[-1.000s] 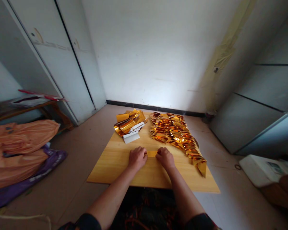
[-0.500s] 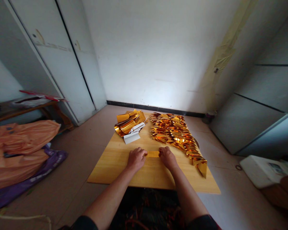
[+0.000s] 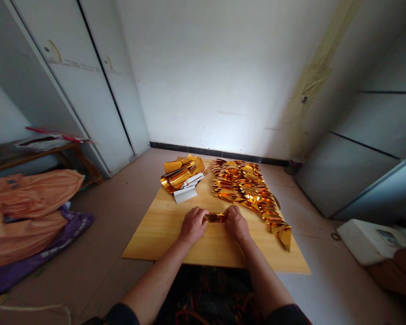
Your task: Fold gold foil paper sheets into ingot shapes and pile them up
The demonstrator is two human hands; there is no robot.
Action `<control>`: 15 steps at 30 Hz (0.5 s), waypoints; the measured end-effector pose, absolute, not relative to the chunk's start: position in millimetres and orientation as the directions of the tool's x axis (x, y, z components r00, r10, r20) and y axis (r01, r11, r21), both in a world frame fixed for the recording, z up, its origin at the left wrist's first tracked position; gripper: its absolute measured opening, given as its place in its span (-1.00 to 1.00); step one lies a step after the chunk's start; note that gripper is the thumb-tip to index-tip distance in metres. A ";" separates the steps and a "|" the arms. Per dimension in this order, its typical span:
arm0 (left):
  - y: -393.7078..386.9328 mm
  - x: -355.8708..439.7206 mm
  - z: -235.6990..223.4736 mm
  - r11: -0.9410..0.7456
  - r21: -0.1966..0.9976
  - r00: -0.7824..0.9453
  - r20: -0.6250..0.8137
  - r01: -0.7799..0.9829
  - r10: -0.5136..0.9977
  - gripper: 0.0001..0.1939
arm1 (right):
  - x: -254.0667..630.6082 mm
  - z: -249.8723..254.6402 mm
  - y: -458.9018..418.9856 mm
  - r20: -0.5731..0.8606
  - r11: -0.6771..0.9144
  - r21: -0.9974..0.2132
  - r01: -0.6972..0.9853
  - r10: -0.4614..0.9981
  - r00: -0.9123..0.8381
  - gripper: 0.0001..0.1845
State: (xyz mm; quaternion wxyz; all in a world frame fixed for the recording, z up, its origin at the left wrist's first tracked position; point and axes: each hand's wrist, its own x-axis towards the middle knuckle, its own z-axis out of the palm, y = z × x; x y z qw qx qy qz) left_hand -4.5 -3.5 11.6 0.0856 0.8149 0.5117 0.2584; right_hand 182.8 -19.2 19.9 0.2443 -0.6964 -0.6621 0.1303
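A narrow piece of gold foil paper (image 3: 216,217) stretches between my hands, low over the wooden board (image 3: 203,246). My left hand (image 3: 193,224) is closed on its left end, and my right hand (image 3: 236,222) grips the right end. The fingertips and both ends of the paper are hidden by the hands. Beyond my left hand lies a loose heap of gold foil sheets (image 3: 179,180) with white backs showing. Rows of folded gold foil pieces (image 3: 240,180) cover the far right of the board, trailing toward its right edge.
A pale wall (image 3: 216,81) stands behind the board, with a grey cabinet (image 3: 74,81) on the left. Orange cloth (image 3: 30,198) and a purple bag (image 3: 64,239) lie on the left. At the right are a white box (image 3: 368,239) and a large grey cabinet (image 3: 362,149).
The foil paper has gone from a flat matte yellow strip to a darker, shinier, rolled or folded look. My right hand has shifted slightly right; my left stays close to the same spot.
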 end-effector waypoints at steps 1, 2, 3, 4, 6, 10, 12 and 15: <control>-4.1 -4.9 12.0 -0.476 0.408 0.348 0.351 0.779 0.870 -0.79 | 182.9 20.3 -20.3 0.154 0.009 -0.521 0.854 0.985 0.083 -0.80; -4.9 -5.5 12.4 -0.492 0.409 0.356 0.365 0.768 0.860 -0.83 | 183.1 20.6 -21.4 0.166 0.022 -0.527 0.849 0.983 0.077 -0.79; -5.7 -6.1 12.7 -0.507 0.410 0.366 0.376 0.758 0.851 -0.85 | 183.3 20.8 -22.5 0.173 0.035 -0.531 0.847 0.983 0.068 -0.79; -6.5 -6.8 12.9 -0.522 0.412 0.379 0.381 0.747 0.843 -0.86 | 183.5 20.9 -23.6 0.181 0.046 -0.530 0.847 0.982 0.061 -0.79; -7.7 -7.8 12.5 -0.546 0.417 0.406 0.380 0.727 0.831 -0.85 | 184.1 21.0 -26.1 0.194 0.066 -0.520 0.852 0.980 0.042 -0.79; -8.5 -8.0 10.5 -0.577 0.412 0.450 0.368 0.705 0.813 -0.83 | 187.6 19.3 -31.2 0.222 0.131 -0.507 0.852 0.975 -0.018 -0.77; -8.6 -7.5 9.8 -0.589 0.402 0.468 0.364 0.701 0.805 -0.83 | 190.6 17.4 -33.4 0.230 0.175 -0.504 0.845 0.971 -0.064 -0.76; -8.8 -7.2 9.8 -0.583 0.397 0.474 0.343 0.709 0.811 -0.86 | 195.4 15.0 -34.8 0.223 0.230 -0.499 0.835 0.966 -0.133 -0.76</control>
